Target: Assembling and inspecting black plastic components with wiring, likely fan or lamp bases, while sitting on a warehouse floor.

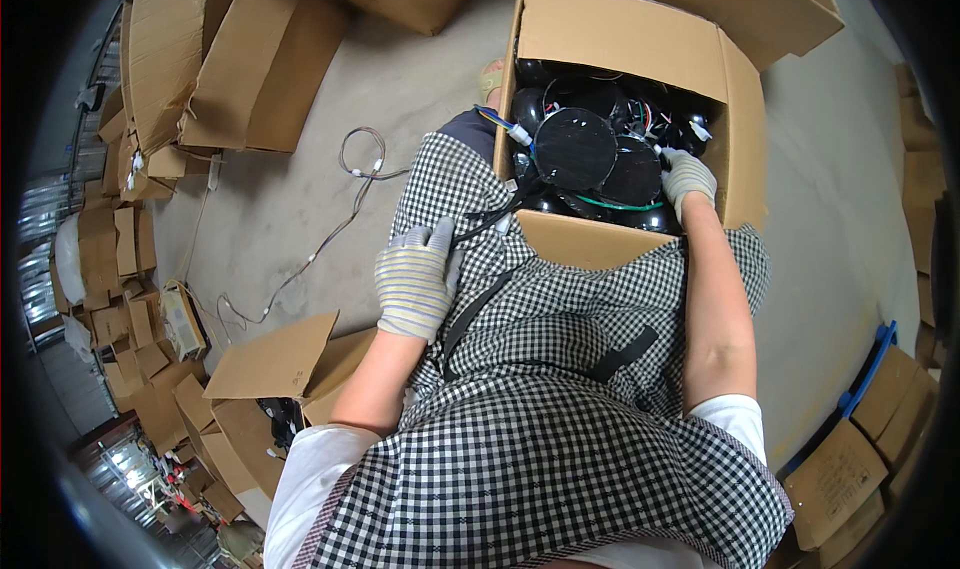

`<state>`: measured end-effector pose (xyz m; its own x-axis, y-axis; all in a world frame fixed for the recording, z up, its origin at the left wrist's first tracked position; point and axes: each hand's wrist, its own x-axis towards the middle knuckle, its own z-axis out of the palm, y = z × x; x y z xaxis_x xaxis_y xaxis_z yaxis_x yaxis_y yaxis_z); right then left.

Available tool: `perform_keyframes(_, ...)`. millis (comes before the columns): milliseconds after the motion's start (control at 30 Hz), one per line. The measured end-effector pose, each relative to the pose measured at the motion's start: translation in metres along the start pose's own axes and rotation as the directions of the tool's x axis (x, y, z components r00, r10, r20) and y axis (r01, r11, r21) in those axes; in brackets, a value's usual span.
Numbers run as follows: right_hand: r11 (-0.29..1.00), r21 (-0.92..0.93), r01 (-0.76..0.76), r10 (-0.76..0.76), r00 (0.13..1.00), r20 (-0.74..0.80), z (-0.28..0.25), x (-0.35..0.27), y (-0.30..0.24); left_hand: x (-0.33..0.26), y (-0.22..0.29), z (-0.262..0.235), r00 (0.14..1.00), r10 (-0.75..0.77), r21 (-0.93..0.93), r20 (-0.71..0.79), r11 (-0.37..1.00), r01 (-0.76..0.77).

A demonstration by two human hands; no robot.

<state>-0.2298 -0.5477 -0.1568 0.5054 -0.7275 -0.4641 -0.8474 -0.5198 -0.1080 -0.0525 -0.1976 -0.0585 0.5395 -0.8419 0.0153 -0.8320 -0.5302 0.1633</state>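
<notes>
An open cardboard box stands in front of me, filled with glossy black round-faced parts and coloured wires. My right hand, in a striped glove, reaches inside its right wall. The fingers are curled beside a white connector at the parts' edge; what they grip is hidden. My left hand, also gloved, is at my left thigh over the checked apron. A black cable runs from the box to its thumb side, and the fingers close on it. Another white connector with coloured wires hangs over the box's left edge.
A long thin cable lies across the concrete floor to the left. Cardboard boxes stand far left, with more piled along the left side. Another open box sits by my left elbow. Flattened cartons lean at the lower right beside a blue-edged frame.
</notes>
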Motion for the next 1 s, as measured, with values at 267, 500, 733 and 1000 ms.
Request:
perform_keyframes(267, 0.091, 0.996, -0.014, 0.084, 0.996, 0.006, 0.043, -0.019, 0.058, 0.019, 0.009, -0.020, 0.996, 0.084, -0.604, 0.032, 0.796, -0.048)
perform_keyframes(500, -0.277, 0.958, 0.076, -0.283, 0.946, -0.157, -0.045, -0.147, -0.027, 0.045, 0.032, -0.017, 0.940, 0.341, -0.714, -0.022, 0.653, -0.253)
perform_keyframes(733, 0.191, 0.976, 0.103, -0.396, 0.918, -0.020, -0.050, -0.178, -0.070, 0.065, 0.048, -0.007, 0.839, 0.523, -0.704, -0.151, 0.539, -0.463)
perform_keyframes(1000, 0.636, 0.423, 0.645, -0.585, 0.761, -0.280, -0.068, -0.176, -0.083, 0.070, 0.038, 0.000, 0.771, 0.624, -0.752, 0.127, 0.567, -0.336)
